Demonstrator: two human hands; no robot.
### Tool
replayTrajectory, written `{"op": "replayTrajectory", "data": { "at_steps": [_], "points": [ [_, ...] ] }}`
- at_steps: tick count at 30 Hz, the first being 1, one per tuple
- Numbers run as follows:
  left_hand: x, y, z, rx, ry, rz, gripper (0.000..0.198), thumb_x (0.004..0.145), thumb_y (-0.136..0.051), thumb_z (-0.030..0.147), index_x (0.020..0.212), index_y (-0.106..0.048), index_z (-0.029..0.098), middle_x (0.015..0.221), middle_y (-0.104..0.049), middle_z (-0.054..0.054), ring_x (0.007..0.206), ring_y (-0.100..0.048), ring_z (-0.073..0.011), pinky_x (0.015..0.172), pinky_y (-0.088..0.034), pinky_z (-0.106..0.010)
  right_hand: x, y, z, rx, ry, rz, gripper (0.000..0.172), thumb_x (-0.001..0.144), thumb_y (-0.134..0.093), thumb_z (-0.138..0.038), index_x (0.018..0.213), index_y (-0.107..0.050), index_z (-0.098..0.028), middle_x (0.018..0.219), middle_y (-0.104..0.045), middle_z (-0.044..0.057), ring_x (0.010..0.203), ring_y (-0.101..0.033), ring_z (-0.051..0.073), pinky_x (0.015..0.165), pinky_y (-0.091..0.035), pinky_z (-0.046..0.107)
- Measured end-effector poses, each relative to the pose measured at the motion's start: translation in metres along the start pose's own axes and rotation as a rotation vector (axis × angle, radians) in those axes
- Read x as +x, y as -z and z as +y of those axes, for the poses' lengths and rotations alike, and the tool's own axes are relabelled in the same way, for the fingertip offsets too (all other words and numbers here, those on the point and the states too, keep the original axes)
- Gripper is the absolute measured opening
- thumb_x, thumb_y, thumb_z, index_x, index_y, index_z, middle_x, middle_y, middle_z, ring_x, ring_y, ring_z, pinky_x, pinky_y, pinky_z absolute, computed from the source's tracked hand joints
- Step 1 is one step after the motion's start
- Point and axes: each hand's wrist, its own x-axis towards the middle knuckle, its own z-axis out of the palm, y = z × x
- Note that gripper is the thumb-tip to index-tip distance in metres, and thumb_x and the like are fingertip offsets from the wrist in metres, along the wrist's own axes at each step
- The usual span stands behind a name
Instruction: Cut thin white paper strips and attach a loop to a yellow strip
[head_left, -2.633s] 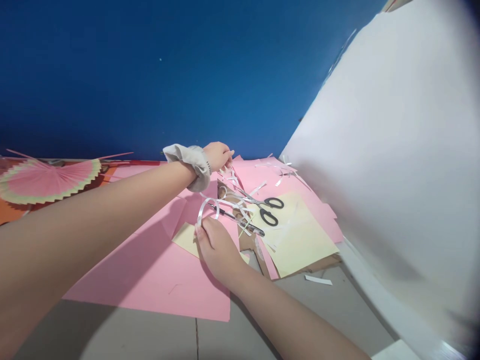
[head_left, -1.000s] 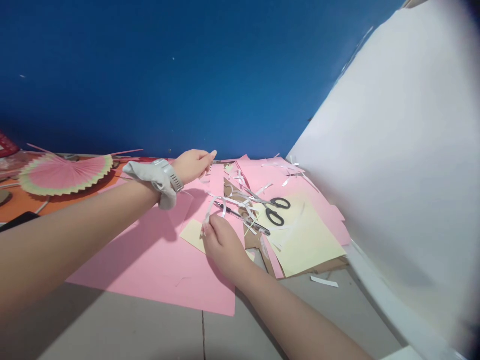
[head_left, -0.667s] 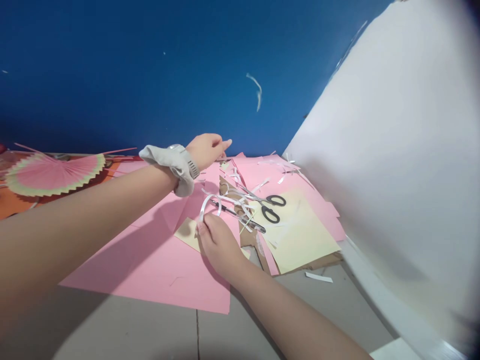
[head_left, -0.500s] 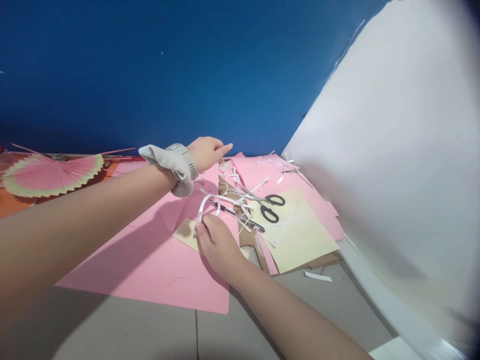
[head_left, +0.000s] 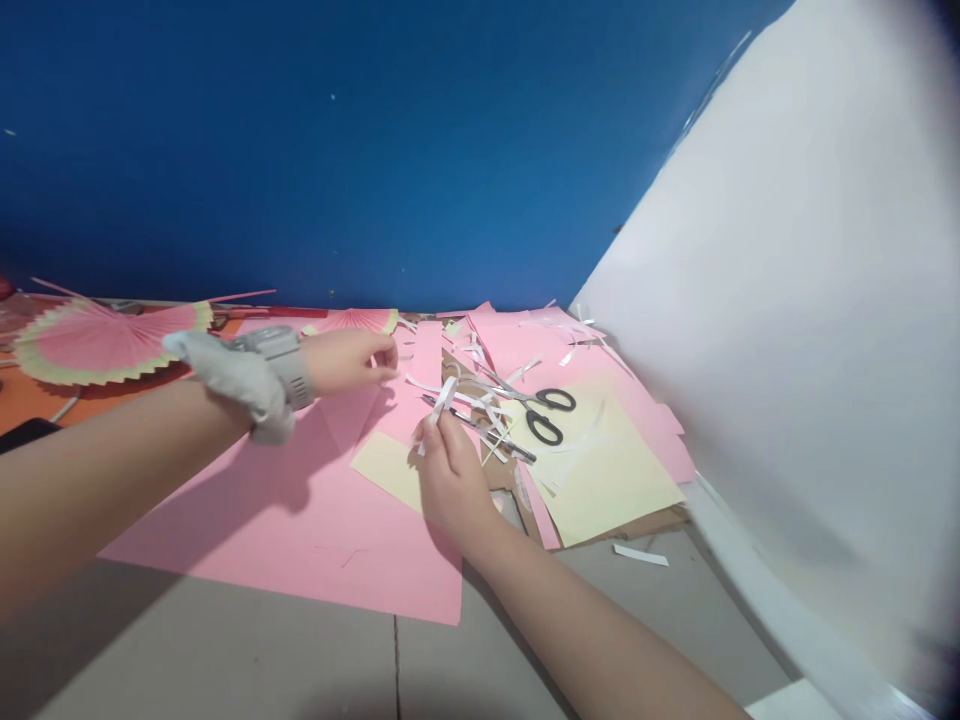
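Observation:
My right hand (head_left: pixel 456 480) pinches a curled white paper strip (head_left: pixel 444 400) just above a small cream paper piece (head_left: pixel 386 470). Curled over the pink sheets (head_left: pixel 360 550), my left hand (head_left: pixel 352 362) has its fingertips close together; whether anything is between them is too small to tell. A grey scrunchie and a watch are on that wrist. Beyond my right hand lie a pen (head_left: pixel 514 448) and scissors (head_left: pixel 546 412) with black handles, among loose white strips.
Pleated pink and yellow fans (head_left: pixel 112 340) lie at the left on an orange surface. Cream paper (head_left: pixel 607 470) rests over pink paper and cardboard at the right. A blue wall (head_left: pixel 450 150) rises behind, a white surface (head_left: pixel 810 300) at the right.
My left hand has moved left and nearer, uncovering a second pleated fan at the back. My right hand has shifted slightly right, and the strip in it now stands more upright.

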Motion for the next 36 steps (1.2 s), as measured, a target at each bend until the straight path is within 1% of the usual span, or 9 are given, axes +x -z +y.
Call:
{"op": "replayTrajectory", "data": {
  "at_steps": [6,12,17,22,24,27,30,32,36],
  "points": [
    [-0.045,-0.026,-0.005,-0.06,-0.101,-0.223,0.044,0.064,-0.065,0.036,0.104,-0.056,0.019,0.103,-0.062,-0.006,0.093,-0.055,-0.0208,0.076,-0.038,-0.025,0.0,0.0,-0.004,0.061,0.03,0.005,0.027,0.097,-0.023,-0.029,0.078,-0.042,-0.021,0.075,-0.048,0.0,0.07,-0.049,0.014,0.065,-0.04,0.027],
    [-0.062,-0.039,0.005,-0.092,-0.024,-0.291,0.015,0.075,-0.052,0.033,0.084,-0.058,0.021,0.071,-0.061,0.001,0.063,-0.054,-0.0162,0.056,-0.035,-0.024,-0.004,0.006,-0.01,0.028,0.094,-0.012,0.027,0.097,-0.022,-0.027,0.081,-0.044,-0.022,0.08,-0.051,0.002,0.077,-0.051,0.014,0.07,-0.041,0.029],
    [-0.095,-0.044,0.008,-0.142,0.076,-0.195,0.019,0.085,-0.041,0.035,0.081,-0.055,0.022,0.068,-0.057,0.002,0.062,-0.051,-0.0151,0.056,-0.035,-0.025,-0.01,0.01,-0.015,-0.062,0.164,-0.08,0.025,0.096,-0.022,-0.024,0.084,-0.044,-0.021,0.08,-0.054,0.003,0.079,-0.051,0.016,0.073,-0.039,0.032],
    [-0.15,-0.062,0.006,-0.083,0.141,-0.065,0.027,0.09,-0.036,0.039,0.103,-0.052,0.023,0.081,-0.06,0.0,0.069,-0.056,-0.0161,0.062,-0.043,-0.027,-0.016,0.006,-0.021,-0.168,0.28,-0.271,0.023,0.094,-0.03,-0.021,0.079,-0.048,-0.019,0.073,-0.056,0.003,0.072,-0.049,0.018,0.07,-0.036,0.033],
    [-0.172,-0.074,0.007,0.142,0.044,0.132,0.029,0.088,-0.043,0.035,0.114,-0.05,0.023,0.107,-0.061,-0.004,0.097,-0.055,-0.0209,0.084,-0.04,-0.034,-0.017,0.005,-0.023,-0.193,0.338,-0.332,0.02,0.092,-0.034,-0.021,0.083,-0.052,-0.018,0.077,-0.058,0.005,0.074,-0.048,0.019,0.071,-0.035,0.034],
    [-0.197,-0.094,0.013,0.376,-0.197,0.221,0.047,0.079,-0.057,0.029,0.124,-0.045,0.027,0.131,-0.052,0.001,0.119,-0.043,-0.0226,0.103,-0.024,-0.038,-0.018,0.004,-0.027,-0.242,0.414,-0.404,0.016,0.091,-0.039,-0.021,0.09,-0.055,-0.017,0.085,-0.061,0.006,0.078,-0.049,0.019,0.075,-0.033,0.035],
    [-0.207,-0.111,0.017,0.449,-0.195,0.157,0.07,0.068,-0.065,0.032,0.131,-0.039,0.019,0.145,-0.035,-0.004,0.131,-0.026,-0.0271,0.106,-0.019,-0.04,-0.017,0.002,-0.027,-0.408,0.447,-0.486,0.017,0.093,-0.04,-0.021,0.087,-0.056,-0.017,0.081,-0.061,0.004,0.077,-0.049,0.017,0.076,-0.032,0.033],
    [-0.207,-0.117,0.017,0.477,-0.202,0.177,0.07,0.068,-0.064,0.033,0.132,-0.038,0.02,0.145,-0.035,-0.003,0.132,-0.024,-0.0279,0.105,-0.019,-0.042,-0.016,0.001,-0.027,-0.498,0.463,-0.515,0.018,0.093,-0.041,-0.022,0.086,-0.057,-0.017,0.079,-0.059,0.003,0.077,-0.05,0.016,0.076,-0.032,0.033],
    [-0.203,-0.113,0.01,0.366,-0.256,0.268,0.05,0.077,-0.057,0.04,0.122,-0.048,0.019,0.13,-0.052,-0.006,0.118,-0.04,-0.0264,0.098,-0.029,-0.038,-0.017,-0.002,-0.028,-0.583,0.518,-0.493,0.016,0.092,-0.045,-0.022,0.083,-0.058,-0.018,0.078,-0.058,0.003,0.077,-0.05,0.015,0.079,-0.033,0.032]
  ]
}}
